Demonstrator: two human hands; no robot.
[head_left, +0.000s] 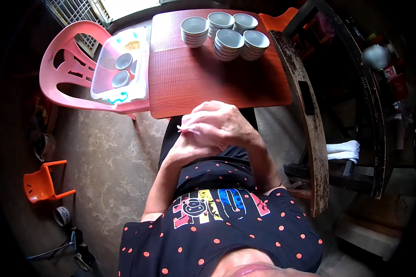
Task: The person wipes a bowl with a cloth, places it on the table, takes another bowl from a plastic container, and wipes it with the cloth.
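Head camera is showing me a hard-looking floor spreading across the left side of the frame; any bowl dropping onto it would be risking a chip or crack. Across the upper middle, the red-brown desk is presenting a plain near edge, and my pushing against it could be jolting everything on top. At upper left, the pink chair is supporting the clear plastic box; a bump to the chair could be tipping the box. Near the top of the frame, five stacks of bowls are standing close together on the desk, so catching one while lifting its neighbour could be toppling several. Around the middle of the frame, by the desk's near edge, my right hand is folding over my left hand; I cannot tell whether anything is hiding between them. Slick fingers would be weakening any grip. Smallest, the loose bowls are sitting in the box, with room for sliding and knocking if it is tilting.
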